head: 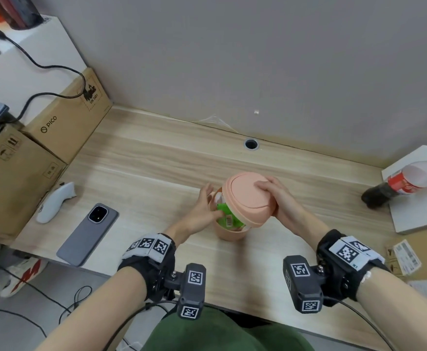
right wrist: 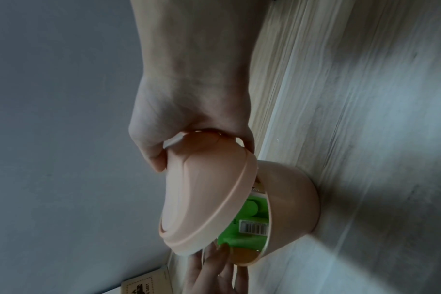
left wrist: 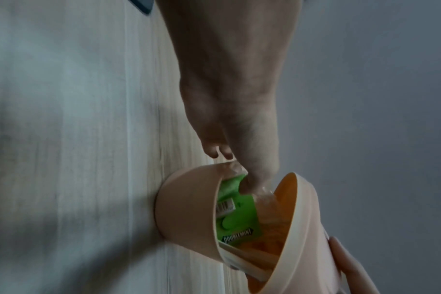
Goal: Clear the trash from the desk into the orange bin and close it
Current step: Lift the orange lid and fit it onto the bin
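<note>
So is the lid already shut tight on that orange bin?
No, the right hand holds the lid tilted above the bin.

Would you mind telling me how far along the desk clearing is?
Done: a green pack already sits inside the bin. In hand: the left hand presses the pack down while the right hand holds the lid tilted over the opening. Left: seating the lid; no loose trash shows near the bin.
</note>
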`<state>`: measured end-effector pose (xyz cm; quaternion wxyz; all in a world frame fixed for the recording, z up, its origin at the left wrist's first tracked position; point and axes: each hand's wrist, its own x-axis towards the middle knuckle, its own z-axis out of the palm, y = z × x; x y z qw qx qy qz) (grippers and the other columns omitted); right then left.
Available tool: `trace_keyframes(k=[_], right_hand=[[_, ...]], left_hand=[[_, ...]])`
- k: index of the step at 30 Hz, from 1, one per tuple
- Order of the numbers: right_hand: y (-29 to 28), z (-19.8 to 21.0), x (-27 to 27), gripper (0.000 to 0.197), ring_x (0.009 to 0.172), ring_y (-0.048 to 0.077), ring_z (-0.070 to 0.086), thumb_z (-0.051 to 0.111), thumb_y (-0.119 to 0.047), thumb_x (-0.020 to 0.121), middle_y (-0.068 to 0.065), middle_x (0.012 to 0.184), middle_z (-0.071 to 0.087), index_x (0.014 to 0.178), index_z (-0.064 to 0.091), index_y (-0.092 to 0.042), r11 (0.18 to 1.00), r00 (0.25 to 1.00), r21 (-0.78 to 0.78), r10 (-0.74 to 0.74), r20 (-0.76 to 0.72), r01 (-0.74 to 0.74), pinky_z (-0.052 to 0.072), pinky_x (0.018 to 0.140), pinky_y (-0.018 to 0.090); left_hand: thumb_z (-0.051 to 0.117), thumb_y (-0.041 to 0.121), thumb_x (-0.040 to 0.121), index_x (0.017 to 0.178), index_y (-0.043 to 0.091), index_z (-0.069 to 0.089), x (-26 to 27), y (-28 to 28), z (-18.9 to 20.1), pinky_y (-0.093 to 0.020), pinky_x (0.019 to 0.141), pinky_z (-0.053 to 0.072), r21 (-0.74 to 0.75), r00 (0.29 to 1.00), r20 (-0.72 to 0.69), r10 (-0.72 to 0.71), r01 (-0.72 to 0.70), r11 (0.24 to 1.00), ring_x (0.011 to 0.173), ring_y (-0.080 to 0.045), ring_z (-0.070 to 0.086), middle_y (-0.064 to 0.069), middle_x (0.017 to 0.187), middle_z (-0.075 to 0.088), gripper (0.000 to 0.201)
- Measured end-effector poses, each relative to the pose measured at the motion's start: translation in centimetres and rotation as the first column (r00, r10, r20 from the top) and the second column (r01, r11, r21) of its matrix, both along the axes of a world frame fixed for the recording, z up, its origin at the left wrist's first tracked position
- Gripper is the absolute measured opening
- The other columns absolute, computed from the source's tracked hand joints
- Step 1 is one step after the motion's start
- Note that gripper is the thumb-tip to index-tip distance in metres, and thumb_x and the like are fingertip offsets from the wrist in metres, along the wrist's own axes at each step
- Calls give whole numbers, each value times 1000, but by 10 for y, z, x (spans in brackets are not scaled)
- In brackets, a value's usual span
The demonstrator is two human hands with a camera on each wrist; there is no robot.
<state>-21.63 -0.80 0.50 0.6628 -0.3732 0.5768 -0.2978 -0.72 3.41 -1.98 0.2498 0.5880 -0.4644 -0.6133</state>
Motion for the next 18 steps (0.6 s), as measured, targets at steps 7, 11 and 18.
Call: trace_keyframes(k=[7,11,18], right_hand=[[1,1,9,50,106,16,55,67,-36,80,-3,124,56,126,48,-29,993,987,-89,67,-146,-80,43,76,28],[-1,-6,13,54,117,18,51,67,-35,83,-2,131,50,131,44,-29,986,972,-122,83,-218,-112,44,94,31],[-5,-8,28,60,123,19,46,67,-45,77,1,136,43,130,42,-36,965,928,-148,155,-339,-215,40,105,37]], left_hand=[[68,29,90,138,22,44,18,15,-12,-37,96,52,38,980,25,198,-199,979,107,-20,63,-2,127,53,54],[66,20,93,129,15,51,13,16,-10,-30,83,55,24,971,-14,240,-240,970,84,-17,64,0,102,55,40],[59,2,91,117,8,56,13,17,-9,-26,76,60,53,958,-51,283,-280,959,80,-18,65,-6,93,58,27]])
